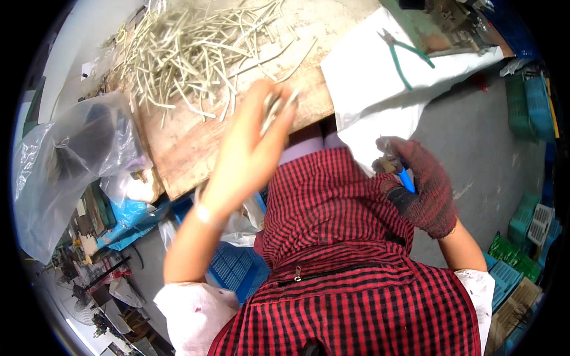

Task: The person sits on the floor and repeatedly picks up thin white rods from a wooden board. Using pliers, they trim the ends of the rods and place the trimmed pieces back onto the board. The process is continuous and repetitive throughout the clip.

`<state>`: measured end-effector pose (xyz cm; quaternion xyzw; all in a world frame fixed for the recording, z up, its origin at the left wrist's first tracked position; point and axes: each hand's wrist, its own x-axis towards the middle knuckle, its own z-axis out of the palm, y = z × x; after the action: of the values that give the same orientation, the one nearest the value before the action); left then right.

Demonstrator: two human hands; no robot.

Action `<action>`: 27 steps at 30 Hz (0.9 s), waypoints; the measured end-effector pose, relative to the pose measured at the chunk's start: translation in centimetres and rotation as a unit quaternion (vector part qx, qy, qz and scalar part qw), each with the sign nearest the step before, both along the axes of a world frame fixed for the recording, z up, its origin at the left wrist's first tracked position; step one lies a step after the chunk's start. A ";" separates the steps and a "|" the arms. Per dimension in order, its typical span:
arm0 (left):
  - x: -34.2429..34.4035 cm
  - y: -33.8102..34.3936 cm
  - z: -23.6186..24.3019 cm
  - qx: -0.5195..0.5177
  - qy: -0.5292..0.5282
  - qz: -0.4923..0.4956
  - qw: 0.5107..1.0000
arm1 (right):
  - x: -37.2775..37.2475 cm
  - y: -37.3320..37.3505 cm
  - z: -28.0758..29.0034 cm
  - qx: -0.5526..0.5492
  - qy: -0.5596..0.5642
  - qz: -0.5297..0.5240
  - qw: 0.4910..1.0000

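Observation:
My bare left hand (254, 139), smeared by motion, has its fingers curled around a few short pale pieces (273, 108) at the front of a worn wooden board (178, 160). A heap of thin, pale cut strips (187, 59) lies loose on that board, just beyond it. My right hand (423, 193), in a dark red knitted glove, grips a blue-handled metal tool (404, 177) low in front of my checked apron, beside a hanging white sheet (356, 77). Green-handled pliers (404, 56) lie on the white sheet at the upper right.
A clear plastic bag (65, 166) hangs at the board's left side. A blue crate (234, 267) is under the board by my left arm. Stacked green and blue baskets (522, 231) line the right edge on the grey floor (481, 154). Cluttered shelving and a fan (83, 308) are at lower left.

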<state>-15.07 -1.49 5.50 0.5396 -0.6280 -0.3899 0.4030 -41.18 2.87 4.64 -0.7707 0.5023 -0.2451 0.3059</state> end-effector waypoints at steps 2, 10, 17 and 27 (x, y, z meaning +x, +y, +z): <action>-0.7 -5.7 -1.4 -0.144 -0.253 0.010 0.957 | 0.4 0.2 -0.2 0.045 -0.032 0.001 0.998; -1.7 -13.4 0.0 -0.072 -0.305 0.022 0.949 | 1.4 1.1 -0.7 0.160 -0.115 0.033 0.980; 1.3 3.8 1.2 0.106 0.283 0.037 0.952 | 1.4 0.6 -1.8 0.190 -0.085 0.073 0.975; -0.4 8.5 1.5 0.242 0.381 0.051 0.891 | 6.3 -2.1 5.3 -0.034 0.115 0.109 0.987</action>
<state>-15.44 6.98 6.97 0.4616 -0.2837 -0.6845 0.4878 -34.85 0.74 9.97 -0.8539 0.4387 -0.1366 0.2444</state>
